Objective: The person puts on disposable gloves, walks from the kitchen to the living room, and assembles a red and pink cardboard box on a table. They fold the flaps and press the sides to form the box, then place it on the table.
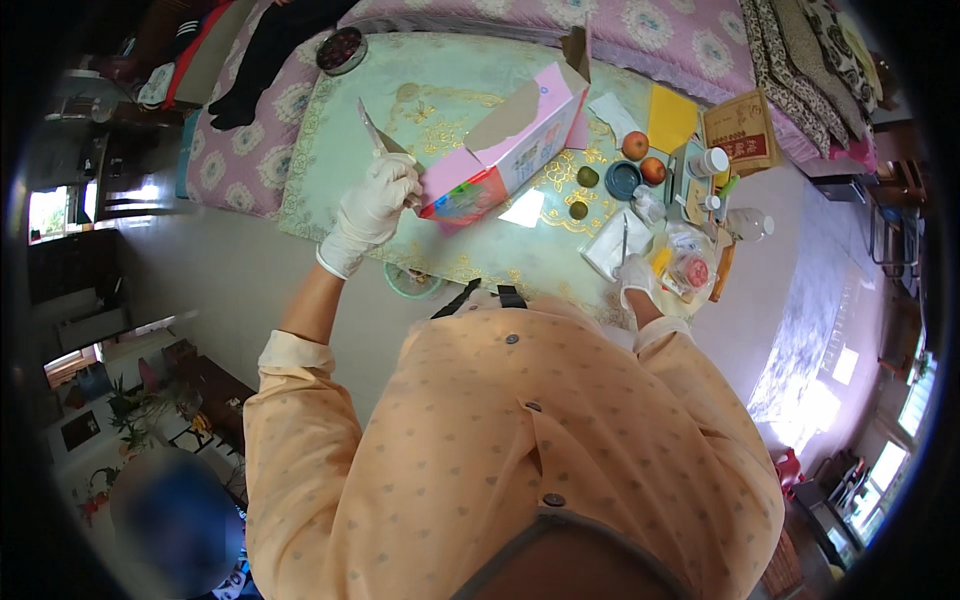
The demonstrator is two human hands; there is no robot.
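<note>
My left hand, in a white glove, pinches the near left end of a pink and white cardboard box with printed sides. The box lies at a slant across the table, and its top flaps stand up. At the right, my gloved right hand is closed around the lower end of a slim grey tool, whose kind I cannot make out. Under this tool lies a white flat packet. Beside the right hand is a clear plastic bag with something red and yellow in it.
On the patterned green tablecloth stand a dark blue round container, two red-orange fruits, two green fruits, white-capped bottles and a brown carton. A bowl of dark fruit sits at the far left corner. A person's dark-clothed leg rests on the sofa.
</note>
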